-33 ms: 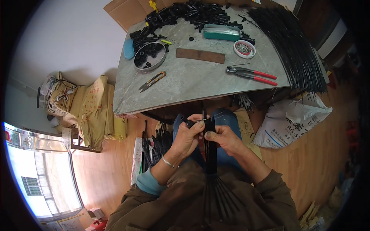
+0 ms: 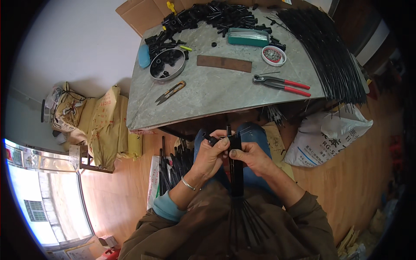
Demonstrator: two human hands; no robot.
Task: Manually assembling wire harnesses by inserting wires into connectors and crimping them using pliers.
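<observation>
Over my lap, my left hand (image 2: 212,156) is closed, thumb and fingers pinching a black plastic tube fitting (image 2: 209,138). A thin pale wire or strand shows by its fingertips. My right hand (image 2: 250,156) grips the upper part of a bundle of black rods (image 2: 236,175), thumb lying across it. The rods hang upright between my knees, packed together at the top, and fan out thin over my brown clothing. Both hands meet at the bundle's upper end, so the exact joint is hidden by the fingers.
On the grey table (image 2: 216,93) lie red-handled pincers (image 2: 281,84), thread snips (image 2: 171,92), a brown strip (image 2: 224,63), a bowl of black parts (image 2: 177,67), a small dish (image 2: 281,59), a green box (image 2: 248,42), piled black fittings (image 2: 208,17) and long black rods (image 2: 329,56). A white sack (image 2: 320,138) stands right.
The whole view has shifted very slightly. Both hands keep their grip and place, with only a tiny movement at the left fingertips.
</observation>
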